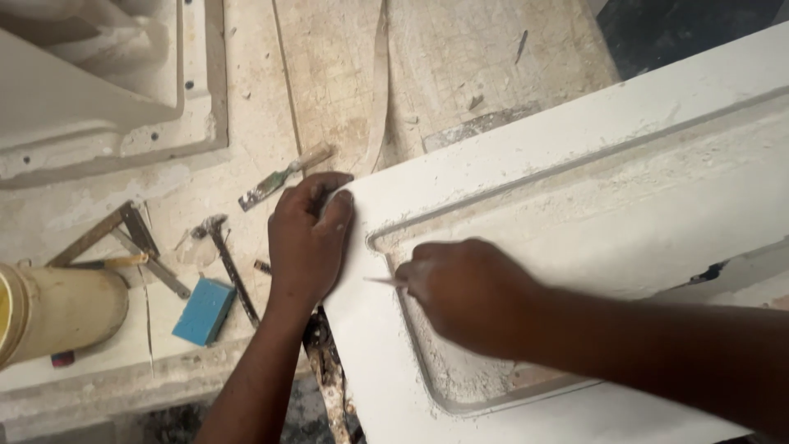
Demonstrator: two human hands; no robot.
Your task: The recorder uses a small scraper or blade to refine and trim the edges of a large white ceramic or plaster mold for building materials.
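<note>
A large white plaster panel (575, 156) with a recessed rectangular groove lies tilted across the work surface. My left hand (308, 238) presses flat on its near-left corner, fingers curled over the edge. My right hand (460, 292) sits inside the recess and pinches a thin pointed tool (382, 281), whose tip touches the groove's left wall. Plaster dust and crumbs lie in the recess around that hand.
On the dusty bench to the left lie a chisel (283, 177), a hammer (226, 259), a metal square (131, 234), a blue block (204, 311) and a cream bucket (62, 311). A white mould (99, 90) fills the top left corner.
</note>
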